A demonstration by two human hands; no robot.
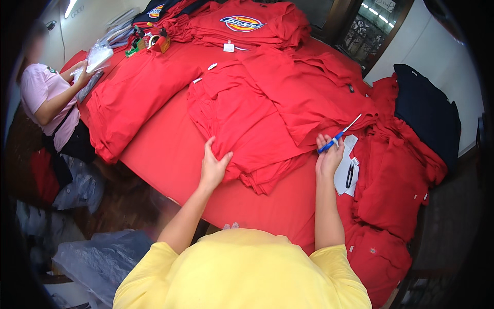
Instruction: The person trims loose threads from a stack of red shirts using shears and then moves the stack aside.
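Observation:
A red shirt point(257, 123) lies spread in front of me on the red-covered table point(170, 170). At its near left edge, my left hand point(213, 167) has hold of the cloth, thumb and forefinger on either side of a fold. Over its right side, my right hand point(329, 157) is turned palm up. In it lie scissors with blue handles point(332, 144), their blades slanting up and to the right. Beside that hand are a white paper sheet point(340, 177) and a slim black tool point(350, 176) on top of it.
Folded red shirts point(247, 26) are stacked at the back. Another red pile point(139, 98) sits left, with a tape dispenser point(159, 42) behind it. Red garments point(391, 180) and a dark garment point(427, 113) fill the right. At far left, a co-worker point(51, 98) holds a clear plastic packet point(98, 59).

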